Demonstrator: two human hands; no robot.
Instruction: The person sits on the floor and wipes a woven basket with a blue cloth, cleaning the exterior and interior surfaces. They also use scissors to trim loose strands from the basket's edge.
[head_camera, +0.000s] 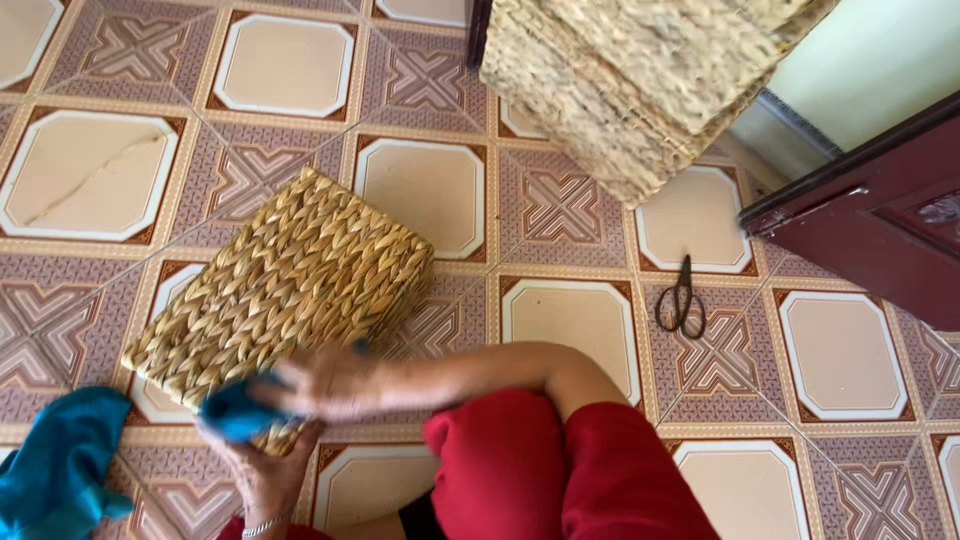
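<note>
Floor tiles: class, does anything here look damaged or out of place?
Yes. One cream tile at the upper left has a crack running across it. A pair of dark scissors lies loose on the floor near the maroon door.

Bare tiled floor (430, 190) lay open between the woven basket (290, 280) and the stacked baskets (640, 80), scissors (681, 300) lay alone on tiles at right, dark door (870, 230) closed off the far right, red-clad knees (560, 470) blocked the near edge

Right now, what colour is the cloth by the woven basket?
The cloth against the woven basket is teal blue, seen best in the head view.
</note>
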